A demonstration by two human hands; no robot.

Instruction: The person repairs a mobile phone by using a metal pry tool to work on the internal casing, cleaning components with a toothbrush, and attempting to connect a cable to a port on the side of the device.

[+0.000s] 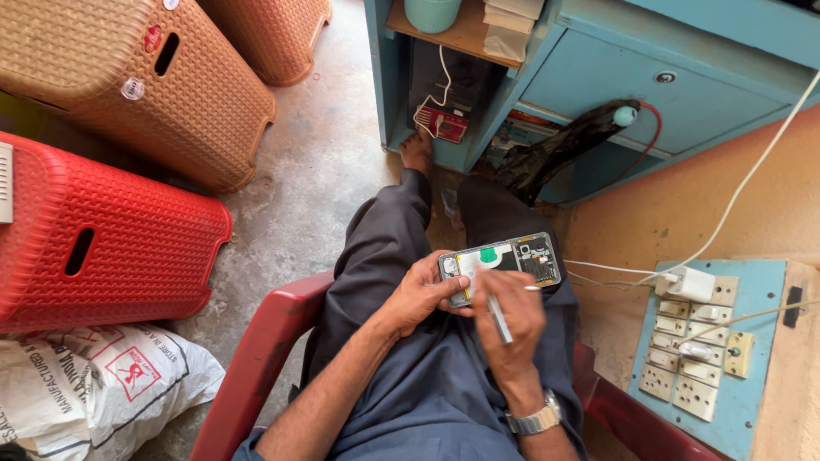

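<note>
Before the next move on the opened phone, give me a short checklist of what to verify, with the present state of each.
1. Left hand grips the opened phone with exposed circuit board at its near end: ok.
2. Right hand holds the thin silver metal tool like a pen: ok.
3. Tool tip on the board: cannot tell, fingers hide it.
4. Phone supported: ok, held over the lap of the dark grey trousers.
5. White charger plug with its cable on the blue switchboard panel, apart from the phone: ok.
</note>
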